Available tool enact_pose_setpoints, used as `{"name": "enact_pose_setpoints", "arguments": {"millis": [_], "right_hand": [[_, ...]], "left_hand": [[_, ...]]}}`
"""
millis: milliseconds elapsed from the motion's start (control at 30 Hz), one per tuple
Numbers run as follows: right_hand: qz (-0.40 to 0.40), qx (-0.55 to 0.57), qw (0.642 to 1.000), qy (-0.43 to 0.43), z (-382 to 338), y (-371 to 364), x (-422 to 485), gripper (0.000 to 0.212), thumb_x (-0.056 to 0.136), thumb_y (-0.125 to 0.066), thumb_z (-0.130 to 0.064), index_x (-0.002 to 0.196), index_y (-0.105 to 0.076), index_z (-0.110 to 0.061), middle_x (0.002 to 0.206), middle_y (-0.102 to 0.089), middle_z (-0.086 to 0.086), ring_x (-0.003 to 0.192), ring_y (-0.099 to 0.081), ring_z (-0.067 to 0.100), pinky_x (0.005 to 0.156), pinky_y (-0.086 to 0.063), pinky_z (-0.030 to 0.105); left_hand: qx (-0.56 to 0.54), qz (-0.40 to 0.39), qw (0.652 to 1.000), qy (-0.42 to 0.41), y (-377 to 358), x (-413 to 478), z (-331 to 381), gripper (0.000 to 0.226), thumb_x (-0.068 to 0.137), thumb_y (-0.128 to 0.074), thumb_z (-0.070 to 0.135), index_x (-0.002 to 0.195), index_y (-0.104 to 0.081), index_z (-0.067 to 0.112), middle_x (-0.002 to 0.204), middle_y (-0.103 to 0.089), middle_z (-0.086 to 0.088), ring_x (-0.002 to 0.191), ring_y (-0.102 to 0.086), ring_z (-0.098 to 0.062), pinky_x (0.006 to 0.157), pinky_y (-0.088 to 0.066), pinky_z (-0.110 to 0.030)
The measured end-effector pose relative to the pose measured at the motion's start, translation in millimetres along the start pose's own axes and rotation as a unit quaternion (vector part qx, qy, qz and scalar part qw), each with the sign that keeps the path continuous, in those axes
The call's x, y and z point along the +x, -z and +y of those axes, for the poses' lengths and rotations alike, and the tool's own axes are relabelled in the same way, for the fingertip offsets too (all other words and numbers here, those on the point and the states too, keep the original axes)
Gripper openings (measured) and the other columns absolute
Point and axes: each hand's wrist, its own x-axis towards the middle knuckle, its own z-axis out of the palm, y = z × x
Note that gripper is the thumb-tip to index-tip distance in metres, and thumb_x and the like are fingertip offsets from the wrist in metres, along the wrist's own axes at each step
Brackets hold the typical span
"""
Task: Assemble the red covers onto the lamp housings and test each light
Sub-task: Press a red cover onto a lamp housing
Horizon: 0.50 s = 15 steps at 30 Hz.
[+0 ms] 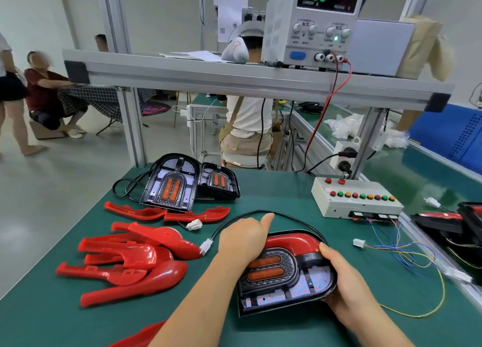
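Note:
A black lamp housing (287, 289) with two orange lenses lies on the green mat in front of me. A red cover (294, 241) sits along its far curved edge. My left hand (243, 238) presses down on the cover's left part, thumb pointing away from me. My right hand (347, 281) grips the housing's right rim, thumb on the black edge by the cover. The housing's black cable ends in a white plug (206, 246). Several loose red covers (130, 258) are piled at the left. Two more housings (172, 184) stand at the back.
A white test box (357, 207) with coloured buttons sits at the right, with loose coloured wires and a white connector (359, 242) trailing from it. A power supply (313, 25) reading 00 stands on the shelf above. People sit and stand beyond the bench.

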Motion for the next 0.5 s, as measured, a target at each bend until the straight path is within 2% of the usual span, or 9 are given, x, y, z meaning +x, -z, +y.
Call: {"name": "enact_pose_setpoints", "arguments": {"millis": [100,267,333,400,467,500], "right_hand": [[0.000,0.000,1.000,0.000,0,-1,-1,0.039,0.089,-0.058,-0.037,0.113,-0.066,-0.007,0.103,-0.073,0.017,0.088,-0.071,0.034,0.089,-0.050,0.048],[-0.007,0.006,1.000,0.015,-2,-1,-4,0.032,0.085,-0.060,-0.035,0.105,-0.067,-0.011,0.101,-0.073,0.017,0.083,-0.071,0.031,0.081,-0.051,0.043],[-0.014,0.010,1.000,0.025,-2,-1,-5,0.028,0.084,-0.060,-0.034,0.100,-0.069,-0.012,0.102,-0.073,0.017,0.084,-0.072,0.029,0.082,-0.051,0.043],[-0.016,0.008,0.999,0.029,-1,-2,-6,0.026,0.088,-0.057,-0.032,0.100,-0.068,-0.012,0.102,-0.073,0.017,0.085,-0.072,0.029,0.085,-0.051,0.045],[-0.019,-0.002,0.999,0.029,-1,-2,-6,0.030,0.090,-0.056,-0.033,0.105,-0.066,-0.010,0.103,-0.073,0.016,0.089,-0.071,0.031,0.090,-0.050,0.048],[-0.022,-0.007,0.999,0.028,-1,-2,-7,0.034,0.089,-0.057,-0.035,0.109,-0.066,-0.009,0.104,-0.073,0.016,0.093,-0.071,0.032,0.093,-0.049,0.051]], "left_hand": [[0.036,0.008,0.999,-0.011,-2,0,0,0.047,0.102,-0.018,0.016,0.144,-0.037,0.015,0.084,-0.041,-0.006,0.078,-0.040,-0.024,0.065,-0.033,-0.035],[0.037,-0.018,0.999,-0.031,3,-1,2,0.044,0.102,-0.021,0.023,0.141,-0.039,0.021,0.078,-0.038,-0.001,0.078,-0.040,-0.024,0.065,-0.031,-0.033],[0.019,-0.072,0.997,-0.027,8,1,1,0.045,0.102,-0.019,0.038,0.130,-0.049,0.021,0.083,-0.043,-0.006,0.083,-0.042,-0.023,0.072,-0.033,-0.032],[0.005,-0.129,0.991,-0.029,14,5,1,0.055,0.101,-0.017,0.049,0.108,-0.058,0.012,0.095,-0.053,-0.018,0.089,-0.049,-0.027,0.080,-0.037,-0.034],[0.014,-0.147,0.988,-0.048,15,7,0,0.057,0.102,-0.015,0.048,0.109,-0.056,0.009,0.103,-0.057,-0.018,0.099,-0.053,-0.030,0.084,-0.036,-0.035],[0.031,-0.142,0.987,-0.065,14,6,0,0.057,0.102,-0.015,0.049,0.105,-0.056,0.009,0.098,-0.057,-0.014,0.097,-0.052,-0.030,0.082,-0.036,-0.034]]}}
